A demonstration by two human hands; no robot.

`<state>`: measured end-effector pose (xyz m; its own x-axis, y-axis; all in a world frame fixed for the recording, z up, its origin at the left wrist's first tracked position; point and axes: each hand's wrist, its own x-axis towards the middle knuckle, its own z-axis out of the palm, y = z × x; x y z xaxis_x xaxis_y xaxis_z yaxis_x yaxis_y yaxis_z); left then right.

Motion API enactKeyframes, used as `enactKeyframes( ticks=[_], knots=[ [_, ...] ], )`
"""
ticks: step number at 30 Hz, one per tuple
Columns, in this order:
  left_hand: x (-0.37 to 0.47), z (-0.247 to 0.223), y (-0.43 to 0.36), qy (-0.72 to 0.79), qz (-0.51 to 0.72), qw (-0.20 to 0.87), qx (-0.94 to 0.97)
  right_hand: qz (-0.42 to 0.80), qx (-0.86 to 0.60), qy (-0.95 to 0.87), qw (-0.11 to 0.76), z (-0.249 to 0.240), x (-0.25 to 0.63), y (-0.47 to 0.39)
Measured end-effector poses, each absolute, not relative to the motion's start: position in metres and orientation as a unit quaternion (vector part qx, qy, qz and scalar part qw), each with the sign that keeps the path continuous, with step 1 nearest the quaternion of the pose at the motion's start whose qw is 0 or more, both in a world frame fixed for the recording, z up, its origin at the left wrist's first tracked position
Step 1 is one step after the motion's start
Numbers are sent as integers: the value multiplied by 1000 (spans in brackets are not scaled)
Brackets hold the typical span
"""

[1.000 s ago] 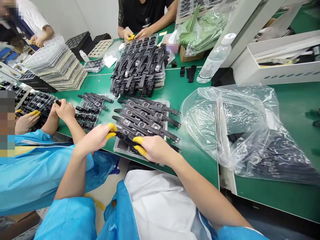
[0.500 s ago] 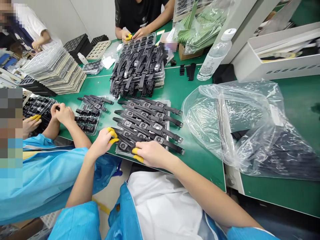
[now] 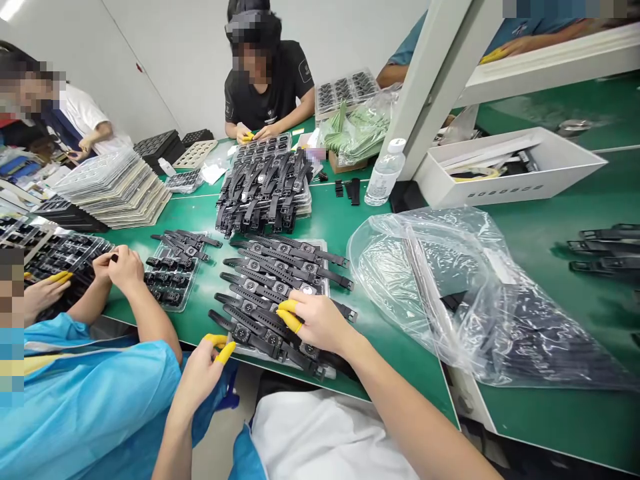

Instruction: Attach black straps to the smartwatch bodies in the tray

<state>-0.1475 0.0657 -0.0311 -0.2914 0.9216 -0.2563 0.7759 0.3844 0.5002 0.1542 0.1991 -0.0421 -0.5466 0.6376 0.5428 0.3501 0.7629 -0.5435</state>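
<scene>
Rows of black smartwatches [image 3: 273, 340] lie slantwise across a clear tray [image 3: 324, 253], back sensors up and straps stretched out. Over the middle of these rows is my right hand [image 3: 317, 323]. Its yellow-covered fingertips are drawn close together against the watches; anything between them is hidden. My left hand [image 3: 200, 373] is off the tray's near left corner, thumb and finger apart in yellow finger covers, with nothing between them. The strap end of the nearest left watch lies just above it.
Behind stands a tray piled with watches [image 3: 265, 193]. To the right are a clear plastic bag [image 3: 465, 287], a water bottle [image 3: 385, 175] and a white box [image 3: 510, 190]. A co-worker's hands [image 3: 123, 267] are close on my left, beside a smaller tray [image 3: 173, 297].
The view has tilted upward. My left hand has drawn back from the nearest watches to the tray corner. My right hand has moved up across the rows, uncovering the front watches.
</scene>
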Motion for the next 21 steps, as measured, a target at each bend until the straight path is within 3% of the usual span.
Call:
enactKeyframes(
  ticks=[7,14,21],
  knots=[
    [-139,-25,72,797,205,319,470,209,-343,-800,445,-47,166,215],
    [-125,-30,69,782,331,395,350,235,-401,-682,565,-48,180,229],
    [-119,-29,65,777,360,408,316,308,-504,-550,590,-57,196,242]
  ],
)
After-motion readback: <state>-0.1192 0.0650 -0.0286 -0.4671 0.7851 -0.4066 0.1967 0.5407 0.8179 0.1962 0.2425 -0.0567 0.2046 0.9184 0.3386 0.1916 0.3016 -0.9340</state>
